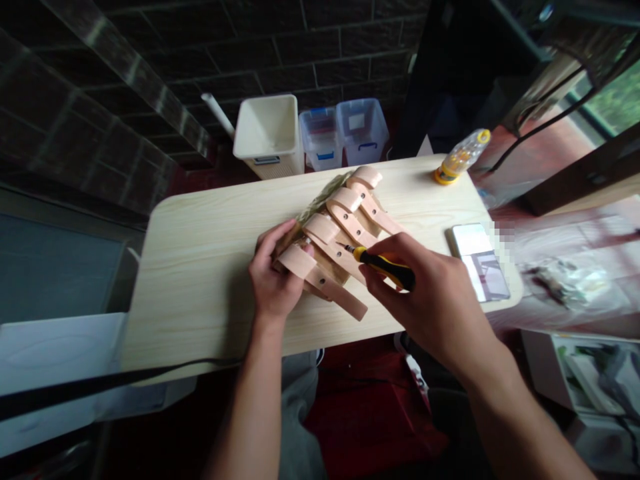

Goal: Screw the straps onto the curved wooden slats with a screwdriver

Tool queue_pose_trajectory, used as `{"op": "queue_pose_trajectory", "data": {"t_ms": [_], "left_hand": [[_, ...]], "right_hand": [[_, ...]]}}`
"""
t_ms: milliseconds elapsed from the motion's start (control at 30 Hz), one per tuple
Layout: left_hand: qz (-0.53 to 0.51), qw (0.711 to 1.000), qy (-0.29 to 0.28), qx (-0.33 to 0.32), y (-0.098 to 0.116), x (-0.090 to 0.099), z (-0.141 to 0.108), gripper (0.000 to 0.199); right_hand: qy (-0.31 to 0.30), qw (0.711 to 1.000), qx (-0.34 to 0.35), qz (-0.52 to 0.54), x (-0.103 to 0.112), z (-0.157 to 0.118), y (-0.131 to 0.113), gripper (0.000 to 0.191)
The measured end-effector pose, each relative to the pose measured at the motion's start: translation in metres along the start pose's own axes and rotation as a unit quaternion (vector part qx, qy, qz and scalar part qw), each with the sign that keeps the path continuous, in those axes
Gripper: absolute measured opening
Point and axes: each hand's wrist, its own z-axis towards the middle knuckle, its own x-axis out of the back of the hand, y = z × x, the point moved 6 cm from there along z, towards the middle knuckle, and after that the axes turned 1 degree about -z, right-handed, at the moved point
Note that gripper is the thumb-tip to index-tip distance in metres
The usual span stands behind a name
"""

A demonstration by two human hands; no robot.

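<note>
A wooden piece with several curved, pale leather-like straps (pixel 323 229) fixed by dark screws lies tilted on the light wood table (pixel 195 267). My left hand (pixel 277 273) grips its lower left end, fingers wrapped round the edge. In my right hand (pixel 425 280) is a yellow and black screwdriver (pixel 385 265), held from the right side. The screwdriver's tip is over the straps, close to a screw near the middle; whether it touches anything cannot be told.
A clear bottle with yellow ends (pixel 461 158) stands at the table's back right, and a phone (pixel 481 261) lies at the right edge. Behind the table are a cream bin (pixel 267 133) and two clear plastic boxes (pixel 361 130). A dark strap (pixel 150 375) crosses the lower left.
</note>
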Motion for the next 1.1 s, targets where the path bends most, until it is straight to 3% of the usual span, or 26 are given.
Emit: {"op": "queue_pose_trajectory", "data": {"t_ms": [367,700,1100], "left_hand": [[-0.018,0.998,-0.046,-0.041,0.007,-0.009,-0.002,0.051],[-0.004,0.994,-0.070,-0.080,0.011,-0.009,-0.003,0.045],[0.003,0.993,-0.067,-0.093,0.015,-0.008,-0.007,0.041]], "right_hand": [[-0.030,0.998,0.020,-0.044,-0.008,0.002,0.001,0.011],[-0.030,0.986,0.090,-0.134,-0.019,-0.006,-0.013,0.015],[0.045,0.996,-0.013,-0.077,-0.019,-0.002,-0.009,0.002]]}}
